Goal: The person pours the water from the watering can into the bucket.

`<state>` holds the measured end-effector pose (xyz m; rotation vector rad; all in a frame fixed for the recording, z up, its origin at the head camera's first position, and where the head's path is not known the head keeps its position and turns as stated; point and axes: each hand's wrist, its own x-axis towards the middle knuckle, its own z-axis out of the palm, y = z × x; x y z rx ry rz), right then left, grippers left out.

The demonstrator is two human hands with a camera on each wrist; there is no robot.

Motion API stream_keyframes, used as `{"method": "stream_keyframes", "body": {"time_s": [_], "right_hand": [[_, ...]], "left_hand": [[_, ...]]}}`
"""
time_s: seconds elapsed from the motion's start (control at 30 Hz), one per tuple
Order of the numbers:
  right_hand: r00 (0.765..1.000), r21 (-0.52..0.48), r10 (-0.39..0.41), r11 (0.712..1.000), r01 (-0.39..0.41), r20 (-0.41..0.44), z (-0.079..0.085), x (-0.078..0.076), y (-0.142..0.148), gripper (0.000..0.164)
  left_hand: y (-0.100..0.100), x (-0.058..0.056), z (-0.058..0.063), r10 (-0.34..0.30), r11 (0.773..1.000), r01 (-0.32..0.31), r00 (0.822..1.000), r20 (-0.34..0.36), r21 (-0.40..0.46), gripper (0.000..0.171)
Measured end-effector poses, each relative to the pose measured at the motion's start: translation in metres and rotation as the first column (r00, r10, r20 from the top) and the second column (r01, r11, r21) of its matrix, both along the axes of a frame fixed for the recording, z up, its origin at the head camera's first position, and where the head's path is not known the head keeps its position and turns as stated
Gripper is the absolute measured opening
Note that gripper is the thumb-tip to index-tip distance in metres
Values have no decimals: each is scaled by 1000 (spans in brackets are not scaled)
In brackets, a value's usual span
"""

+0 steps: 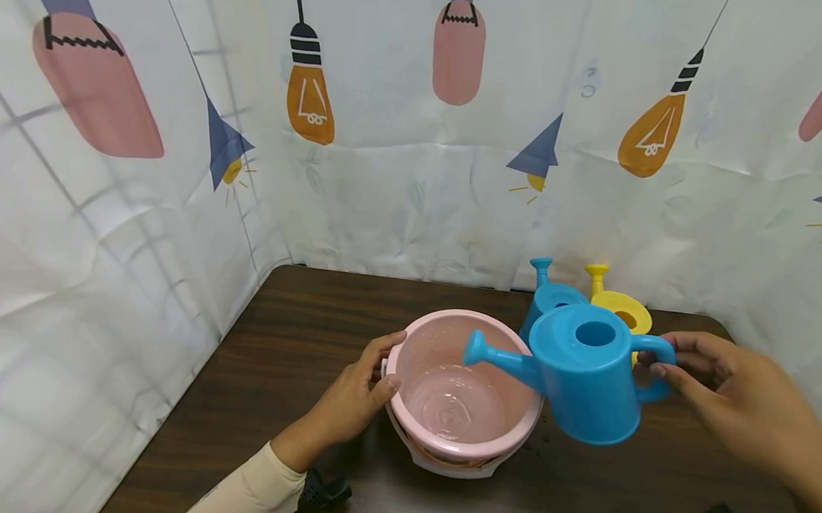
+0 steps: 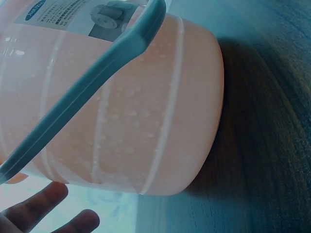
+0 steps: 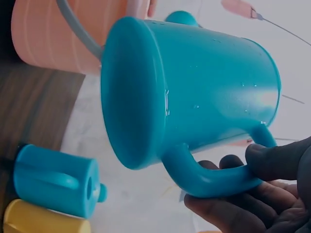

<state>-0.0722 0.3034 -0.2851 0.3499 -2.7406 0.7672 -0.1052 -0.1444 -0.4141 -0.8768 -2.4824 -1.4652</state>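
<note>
A pink bucket [image 1: 468, 443] stands upright on the table with some water in its bottom. My left hand [image 1: 360, 392] holds its left rim, thumb at the edge; in the left wrist view two fingers [image 2: 36, 204] show beside the bucket wall [image 2: 131, 111]. With my right hand [image 1: 742, 393] I grip the handle of a blue watering can [image 1: 585, 379], raised off the table. Its spout reaches over the bucket's right side, and the can looks nearly upright. Droplets cling to the can's side [image 3: 214, 87] in the right wrist view.
Behind the raised can stand a smaller-looking blue watering can [image 1: 554, 293] and a yellow watering can [image 1: 622, 308]. The bucket's carrying handle [image 2: 82, 92] hangs down its side. A patterned curtain [image 1: 400, 179] borders the brown table [image 1: 297, 336]. Dark objects [image 1: 325, 491] lie near both wrists.
</note>
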Motion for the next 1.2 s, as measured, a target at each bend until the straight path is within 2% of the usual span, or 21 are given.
{"method": "stream_keyframes", "body": {"time_s": [0.33, 0.57, 0.73, 0.9, 1.07, 1.2], "right_hand": [[999, -62, -43, 997, 43, 6, -17, 7, 13, 28], [991, -87, -133, 988, 131, -14, -27, 8, 27, 33], [975, -162, -216, 965, 206, -45, -36, 7, 34, 40], [957, -260, -266, 938, 229, -115, -44, 2, 39, 38], [952, -259, -299, 926, 274, -62, -46, -3, 42, 40], [945, -304, -325, 905, 297, -45, -48, -7, 47, 41]], "left_hand": [[0, 1, 1, 10, 1000, -10, 1000, 5, -15, 56], [1, 1, 2, 11, 1000, -11, 1000, 7, -23, 56], [1, 1, 2, 6, 1000, -5, 1000, 11, -19, 56], [0, 1, 3, 8, 1000, -8, 1000, 12, -22, 56], [0, 2, 3, 12, 1000, -12, 1000, 11, -24, 56], [0, 2, 4, 14, 1000, -14, 1000, 11, -27, 56]]}}
